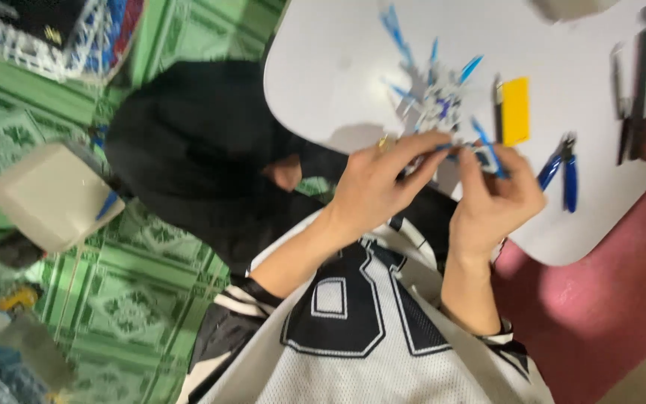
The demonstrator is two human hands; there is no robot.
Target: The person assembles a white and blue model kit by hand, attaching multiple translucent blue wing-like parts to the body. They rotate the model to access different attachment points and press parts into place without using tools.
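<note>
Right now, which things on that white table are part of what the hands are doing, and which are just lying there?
In use:
- white and blue model
- small blue part, pinched between left hand and right hand

Lying about:
- blue-handled nippers
- yellow block
- dark tools at the table's far edge

Bright overhead light; motion blur throughout

On the table [338, 82], the model figure [435, 101] is lying at twelve o'clock from both hands. The sanding block [516, 111] is sitting at three o'clock of the figure, with the nippers [562, 173] lying at four o'clock of the block.
</note>
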